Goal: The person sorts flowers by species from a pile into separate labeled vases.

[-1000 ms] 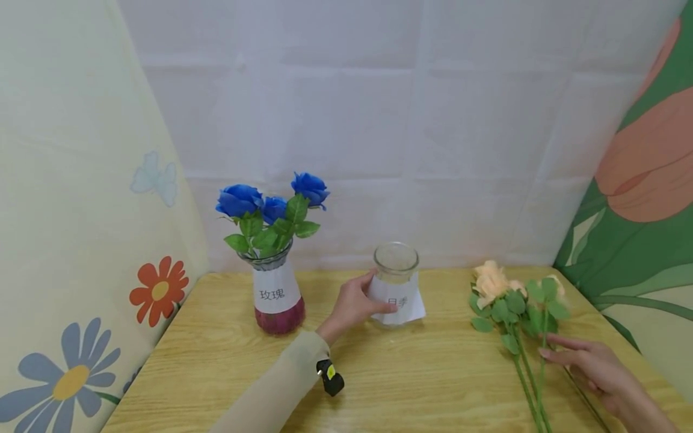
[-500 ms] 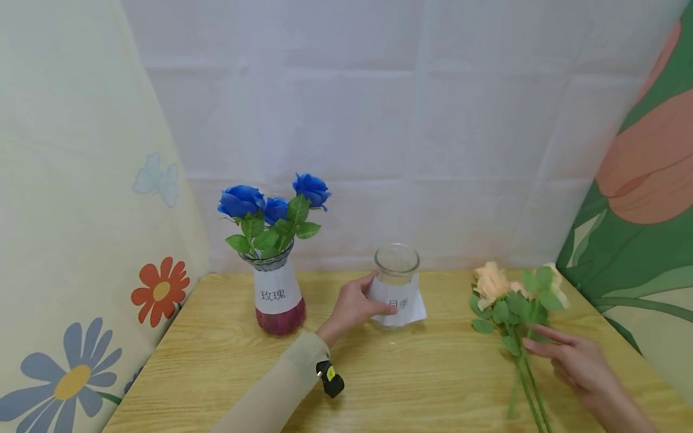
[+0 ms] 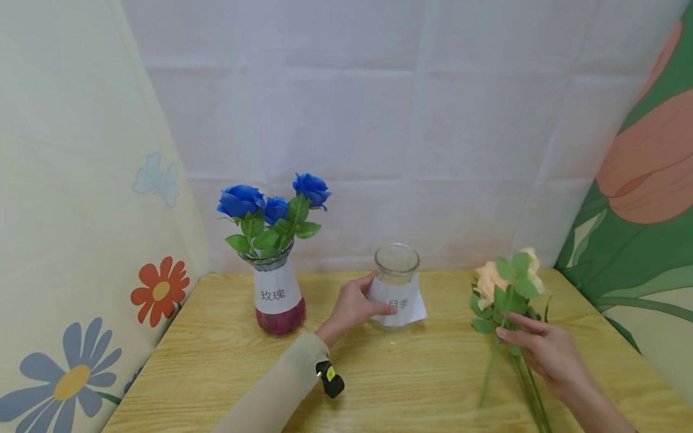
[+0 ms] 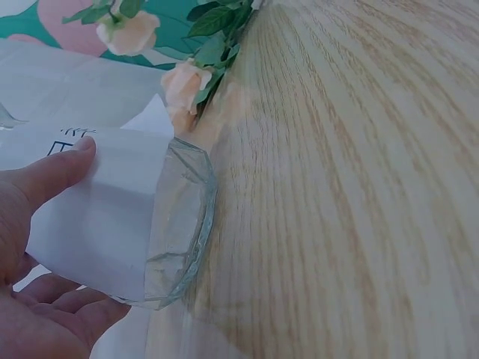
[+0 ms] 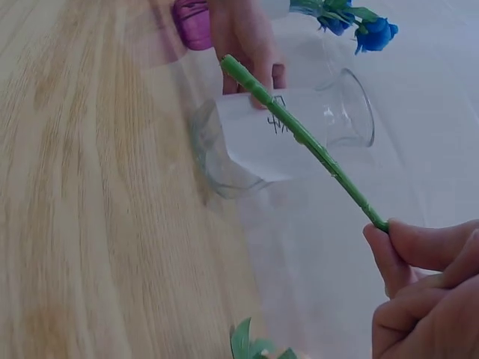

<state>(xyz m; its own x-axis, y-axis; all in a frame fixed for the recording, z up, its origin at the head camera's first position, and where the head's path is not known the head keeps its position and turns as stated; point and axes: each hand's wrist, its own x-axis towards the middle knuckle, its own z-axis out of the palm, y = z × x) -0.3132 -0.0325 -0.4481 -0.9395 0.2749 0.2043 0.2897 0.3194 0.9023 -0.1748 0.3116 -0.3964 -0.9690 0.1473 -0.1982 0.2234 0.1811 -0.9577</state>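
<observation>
My left hand (image 3: 352,310) grips the side of a clear glass vase (image 3: 397,278), thumb across its white paper label (image 4: 101,217). The vase stands upright on the table, its mouth uncovered, with no flowers inside. My right hand (image 3: 549,352) pinches the green stem (image 5: 322,153) of a pale peach rose (image 3: 533,273) between thumb and fingers. Its bloom is up and partly behind leaves, and the cut end points down toward the table. Beneath and behind it, other peach roses (image 3: 489,282) lie on the table.
Left of the clear vase, a glass vase with a purple-red base (image 3: 280,322) and white label holds blue roses (image 3: 240,200). A white cloth (image 3: 346,120) hangs behind the wooden table (image 3: 411,385). Flower-print cloths flank both sides.
My right hand has moved left, lifting one peach rose away from the others, its stem swinging leftward. My left hand and the clear vase have stayed in place.
</observation>
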